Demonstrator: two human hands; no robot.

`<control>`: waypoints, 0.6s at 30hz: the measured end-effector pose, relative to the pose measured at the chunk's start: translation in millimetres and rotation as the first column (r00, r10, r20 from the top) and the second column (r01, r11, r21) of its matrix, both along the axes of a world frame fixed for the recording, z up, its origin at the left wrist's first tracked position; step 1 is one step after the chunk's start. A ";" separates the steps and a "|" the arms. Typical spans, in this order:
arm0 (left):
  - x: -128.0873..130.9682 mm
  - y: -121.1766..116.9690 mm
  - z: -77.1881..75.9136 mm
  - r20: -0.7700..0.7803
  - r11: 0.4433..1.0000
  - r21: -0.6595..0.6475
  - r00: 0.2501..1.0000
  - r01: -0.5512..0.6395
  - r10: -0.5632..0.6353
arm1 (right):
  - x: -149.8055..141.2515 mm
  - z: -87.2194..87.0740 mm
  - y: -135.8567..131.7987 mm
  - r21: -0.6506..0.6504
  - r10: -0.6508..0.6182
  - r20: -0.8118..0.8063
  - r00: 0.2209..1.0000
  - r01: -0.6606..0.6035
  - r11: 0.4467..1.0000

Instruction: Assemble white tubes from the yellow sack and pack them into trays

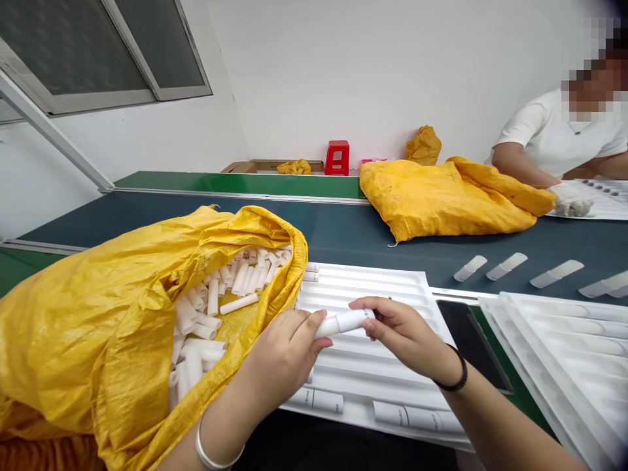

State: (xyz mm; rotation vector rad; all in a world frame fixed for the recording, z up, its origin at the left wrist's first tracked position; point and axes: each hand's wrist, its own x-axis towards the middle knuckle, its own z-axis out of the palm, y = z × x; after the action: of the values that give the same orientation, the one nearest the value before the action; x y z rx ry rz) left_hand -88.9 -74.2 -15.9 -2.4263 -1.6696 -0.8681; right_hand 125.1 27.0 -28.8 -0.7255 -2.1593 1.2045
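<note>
Between my two hands is a white plastic tube (pixel 346 321), held nearly level above a ribbed white tray (pixel 383 281). My left hand (pixel 289 347) is closed round its left end. The fingers of my right hand (pixel 400 330) pinch its right end, where small dark print shows. Finished-looking printed tubes (pixel 316 400) lie in the tray's near grooves, and a few more sit at its far left corner. Left of my hands, an open yellow woven sack (pixel 122 281) holds many loose white tube pieces (pixel 245 278).
Stacked white trays (pixel 554 366) with tubes lie at right, beside a dark flat phone-like slab (pixel 473 340). Several clear-white tubes (pixel 510 267) rest on the belt. Another yellow sack (pixel 441 196) lies beyond. A co-worker's gloved hand (pixel 572 199) is at another tray. A red stool (pixel 337 158) stands behind.
</note>
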 end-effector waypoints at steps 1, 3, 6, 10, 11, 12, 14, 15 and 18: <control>-0.5 0.1 0.6 -0.011 1.000 0.000 1.000 0.005 -0.005 | -0.5 0.4 0.0 -0.040 0.010 -0.006 1.000 -0.011 0.999; -1.3 0.2 1.7 -0.038 1.000 0.001 0.999 0.013 -0.013 | -2.0 1.1 0.1 -0.164 0.034 -0.025 0.999 -0.038 0.986; -1.1 0.5 1.4 -0.118 0.999 0.034 0.993 0.020 -0.016 | -5.7 1.3 -0.4 -0.407 0.036 -0.051 0.998 -0.054 0.912; 0.8 2.7 -3.1 -0.149 1.000 0.001 0.989 0.021 -0.021 | -10.2 -2.1 -2.0 -0.492 0.027 -0.030 0.999 -0.038 0.870; 1.0 3.4 -4.2 -0.116 0.999 -0.030 0.993 0.014 -0.018 | -10.5 -3.5 -2.0 -0.427 0.030 -0.024 0.999 -0.037 0.903; 1.0 4.0 -5.0 -0.069 0.998 -0.065 0.998 0.006 -0.010 | -10.3 -4.8 -1.7 -0.326 0.032 -0.014 0.999 -0.034 0.945; 0.4 4.3 -5.1 0.048 0.991 -0.131 0.999 -0.001 0.007 | -8.8 -6.9 -0.2 -0.068 0.027 0.013 1.000 -0.026 0.997; 0.0 3.9 -4.2 0.107 0.987 -0.160 0.994 0.004 0.014 | -7.7 -7.2 0.7 0.058 0.026 0.019 0.999 -0.027 0.998; 1.6 0.9 0.8 0.235 0.980 -0.196 0.972 0.045 0.002 | -4.7 -3.7 -0.1 0.300 0.077 -0.012 0.997 -0.069 0.951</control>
State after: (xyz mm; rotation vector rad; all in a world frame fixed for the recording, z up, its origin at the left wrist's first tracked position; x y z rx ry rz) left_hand -87.4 -73.3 -15.1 -2.5607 -1.8991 -1.0763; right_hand 120.4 26.9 -32.5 -0.5013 -2.2978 0.8847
